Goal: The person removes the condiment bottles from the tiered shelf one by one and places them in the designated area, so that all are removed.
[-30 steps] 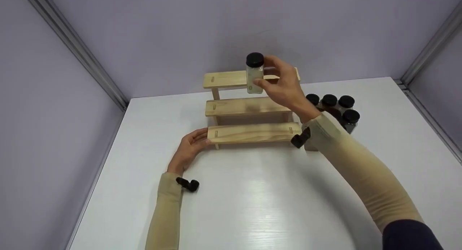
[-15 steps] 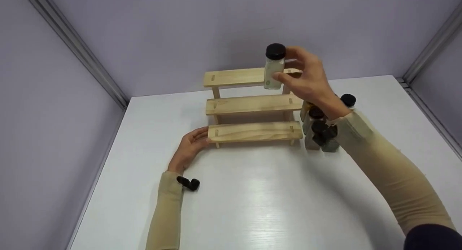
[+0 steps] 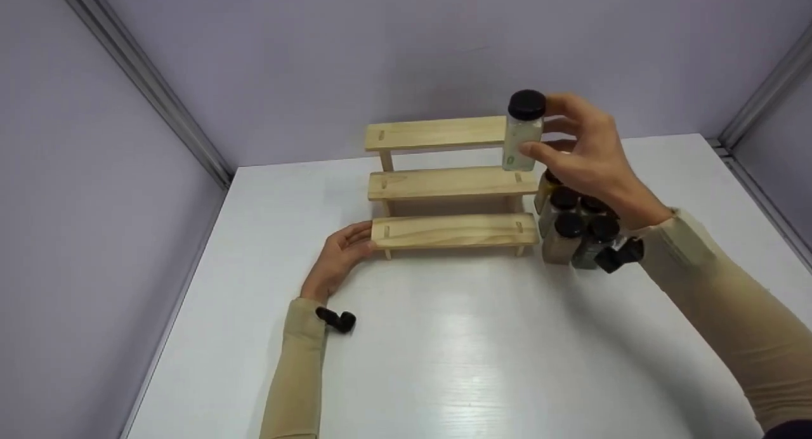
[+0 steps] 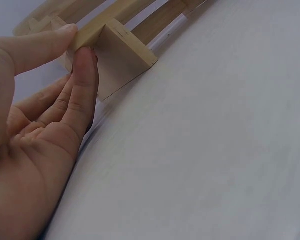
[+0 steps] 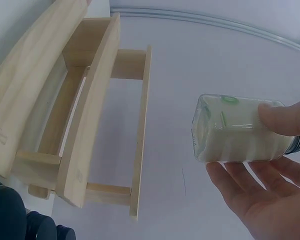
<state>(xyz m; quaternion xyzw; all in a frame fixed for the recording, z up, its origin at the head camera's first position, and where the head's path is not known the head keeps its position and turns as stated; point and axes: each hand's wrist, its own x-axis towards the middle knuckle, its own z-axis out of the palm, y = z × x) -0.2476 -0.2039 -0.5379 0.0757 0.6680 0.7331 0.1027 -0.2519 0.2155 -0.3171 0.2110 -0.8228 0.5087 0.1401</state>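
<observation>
A three-step wooden rack point(image 3: 453, 231) stands near the back wall. My left hand point(image 3: 342, 258) holds the left end of its lowest step. In the left wrist view, the thumb point(image 4: 50, 42) lies against the board and the fingers point(image 4: 77, 100) are beneath it. My right hand point(image 3: 587, 147) grips a clear glass spice jar point(image 3: 521, 144) with a black lid and pale contents. The jar is upright in the air, in front of the right end of the top step. The right wrist view shows the thumb on one side of the jar and the fingers on the other.
Several black-lidded jars point(image 3: 561, 239) with differently coloured contents cluster just right of the rack, partly hidden by my right hand and wrist. The white table point(image 3: 431, 337) extends in front. A pale wall point(image 3: 304, 71) rises close behind the rack.
My right hand has carried the jar rightward from in front of the rack's middle to its right end, first rising and then dropping slightly. My left hand keeps its place on the lowest step.
</observation>
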